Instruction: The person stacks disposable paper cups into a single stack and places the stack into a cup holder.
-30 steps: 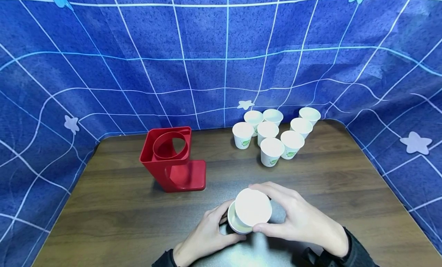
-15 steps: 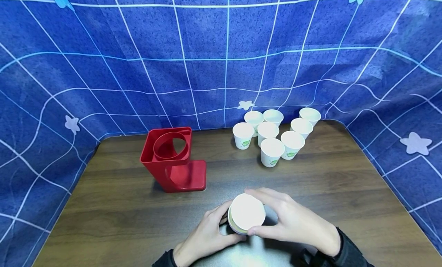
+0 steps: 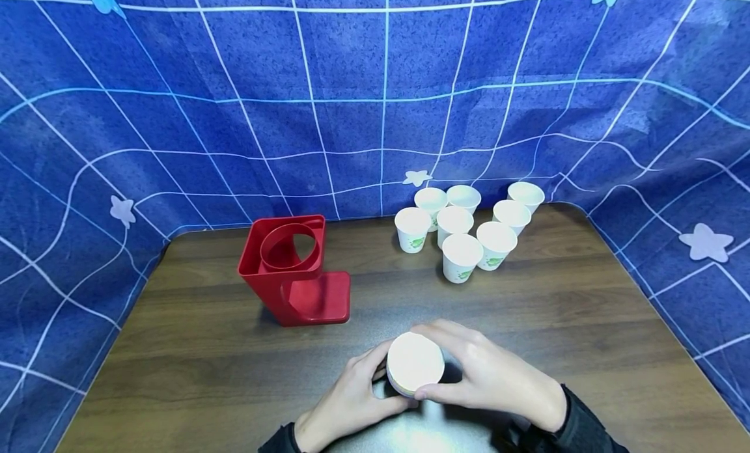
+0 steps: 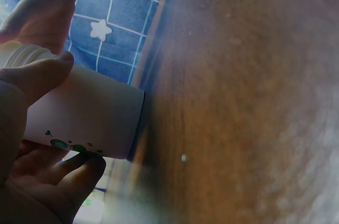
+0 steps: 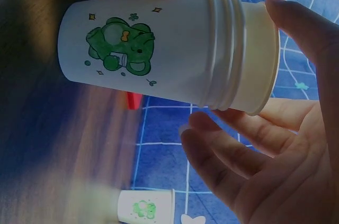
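One bear (image 5: 124, 46) — hidden in head view, clear at right wrist — marks cups (image 5: 177, 49) gripped by left fingers (image 4: 86, 176) and right fingers (image 5: 213, 152)

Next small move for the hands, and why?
I'd probably have the right hand press the top cup deeper into the stack: its rim sticks out well past the closely spaced rims below, and the left hand is already gripping the stack.

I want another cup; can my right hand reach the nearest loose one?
Probably yes: bare table lies between the right hand and the nearest loose cup, though its fingers hold stacked cups.
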A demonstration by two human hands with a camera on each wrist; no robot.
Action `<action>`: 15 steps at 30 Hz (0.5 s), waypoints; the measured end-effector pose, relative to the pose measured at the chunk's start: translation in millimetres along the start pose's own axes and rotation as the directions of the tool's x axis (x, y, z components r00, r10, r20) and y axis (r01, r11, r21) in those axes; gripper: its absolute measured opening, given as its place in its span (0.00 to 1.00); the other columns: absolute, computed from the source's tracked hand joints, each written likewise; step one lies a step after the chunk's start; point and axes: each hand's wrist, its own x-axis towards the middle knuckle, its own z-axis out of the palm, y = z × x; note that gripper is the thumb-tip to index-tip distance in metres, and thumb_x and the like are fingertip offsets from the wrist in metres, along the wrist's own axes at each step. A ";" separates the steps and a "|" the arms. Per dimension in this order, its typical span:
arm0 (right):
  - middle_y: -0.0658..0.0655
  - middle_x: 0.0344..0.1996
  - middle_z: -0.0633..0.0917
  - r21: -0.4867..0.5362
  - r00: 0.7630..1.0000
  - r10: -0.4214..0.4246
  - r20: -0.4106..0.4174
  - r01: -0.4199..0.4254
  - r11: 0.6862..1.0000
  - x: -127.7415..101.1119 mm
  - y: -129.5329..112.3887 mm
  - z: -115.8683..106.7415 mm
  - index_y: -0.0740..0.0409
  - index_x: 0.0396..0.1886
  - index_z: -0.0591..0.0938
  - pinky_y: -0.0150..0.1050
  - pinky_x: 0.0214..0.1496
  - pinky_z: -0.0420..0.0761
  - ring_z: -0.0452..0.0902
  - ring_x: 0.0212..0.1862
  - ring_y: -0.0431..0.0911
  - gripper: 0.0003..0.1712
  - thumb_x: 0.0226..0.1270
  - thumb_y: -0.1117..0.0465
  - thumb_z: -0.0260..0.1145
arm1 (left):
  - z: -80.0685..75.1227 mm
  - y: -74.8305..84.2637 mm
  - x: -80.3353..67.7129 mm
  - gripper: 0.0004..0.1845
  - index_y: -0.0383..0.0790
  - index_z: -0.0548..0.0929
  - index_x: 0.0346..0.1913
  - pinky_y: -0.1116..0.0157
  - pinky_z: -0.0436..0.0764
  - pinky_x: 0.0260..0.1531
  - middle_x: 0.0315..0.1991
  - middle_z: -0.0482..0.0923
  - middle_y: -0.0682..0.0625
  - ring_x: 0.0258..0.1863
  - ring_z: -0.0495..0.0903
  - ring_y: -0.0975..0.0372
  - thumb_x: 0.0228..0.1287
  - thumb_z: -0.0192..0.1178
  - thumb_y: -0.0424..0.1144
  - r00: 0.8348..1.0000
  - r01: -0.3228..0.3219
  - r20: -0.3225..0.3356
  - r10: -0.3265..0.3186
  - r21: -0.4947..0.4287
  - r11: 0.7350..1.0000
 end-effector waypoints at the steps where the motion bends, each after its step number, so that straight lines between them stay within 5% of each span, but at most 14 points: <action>1: 0.41 0.58 0.81 0.003 1.000 -0.001 0.006 0.001 1.000 0.3 0.3 0.7 0.49 0.66 0.78 0.41 0.57 0.86 0.79 0.57 0.37 0.37 0.63 0.37 0.74 | -0.1 -0.1 0.1 0.40 0.50 0.71 0.71 0.63 0.84 0.59 0.64 0.79 0.53 0.62 0.81 0.62 0.57 0.79 0.42 1.000 0.003 0.002 -0.003 -0.001 1.000; 15: 0.40 0.56 0.81 0.025 0.998 0.033 0.062 -0.035 0.999 0.3 4.0 7.7 0.48 0.65 0.78 0.40 0.56 0.86 0.78 0.55 0.35 0.36 0.63 0.35 0.72 | -0.3 -1.0 0.7 0.40 0.52 0.71 0.72 0.62 0.84 0.59 0.64 0.79 0.54 0.61 0.81 0.62 0.57 0.78 0.39 1.000 -0.018 0.009 0.018 0.001 1.000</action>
